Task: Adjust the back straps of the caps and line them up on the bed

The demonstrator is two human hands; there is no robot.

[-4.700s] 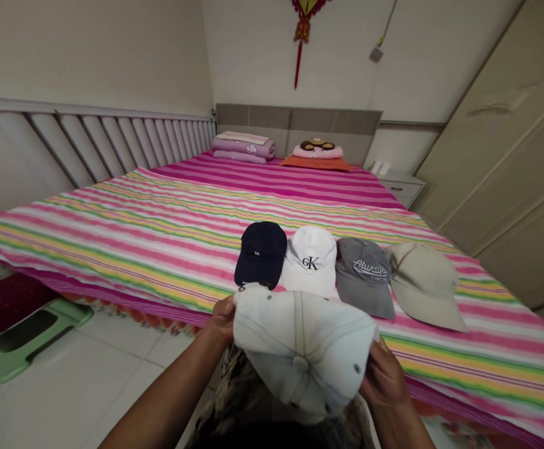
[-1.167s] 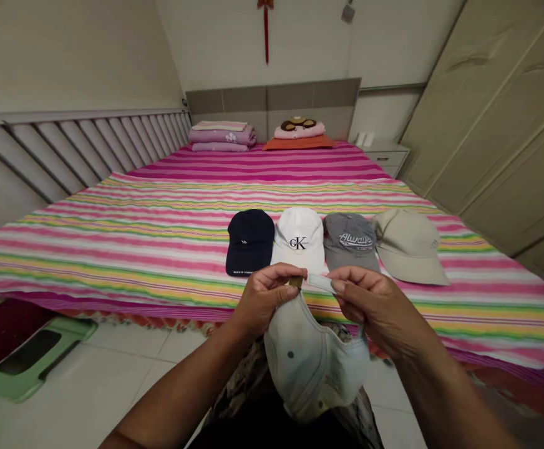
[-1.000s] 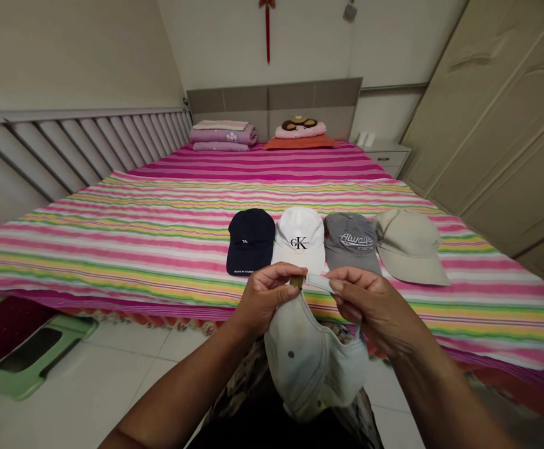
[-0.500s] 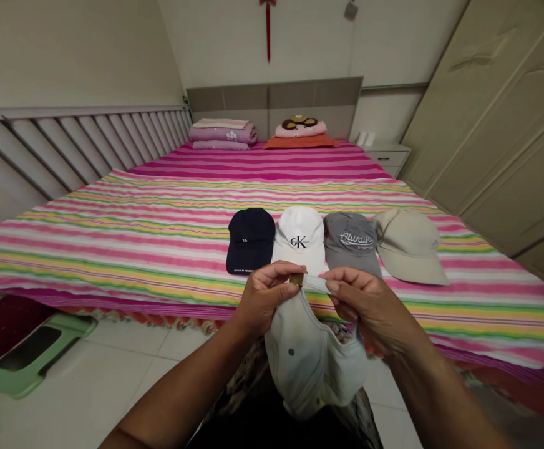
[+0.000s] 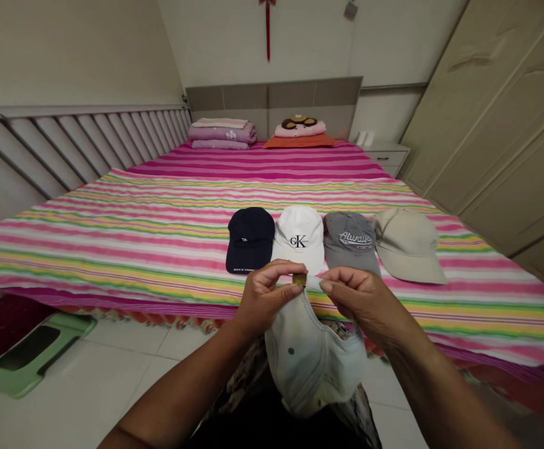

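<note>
Between my hands hangs a pale, whitish-grey cap (image 5: 300, 362), its rear opening and strap at the top. My left hand (image 5: 271, 292) pinches the strap at a brass-coloured buckle (image 5: 299, 280). With thumb and fingers, my right hand (image 5: 359, 299) grips the white strap (image 5: 314, 283) just right of the buckle. Beyond them on the bed lie a navy cap (image 5: 251, 237), a white cap (image 5: 299, 231) with black letters, a grey cap (image 5: 349, 234) with white script, and a beige cap (image 5: 407, 240), side by side. My hands cover part of the white cap's brim.
The caps rest on a striped bedspread (image 5: 136, 231). Folded purple bedding (image 5: 220, 134) and a pink pillow (image 5: 300, 129) on an orange one sit by the headboard (image 5: 314, 100). A green stool (image 5: 38, 355) stands lower left; a nightstand (image 5: 387, 156) is at back right.
My right hand has moved slightly left toward the buckle, and less of the strap shows between my hands. The caps on the bed stay where they were.
</note>
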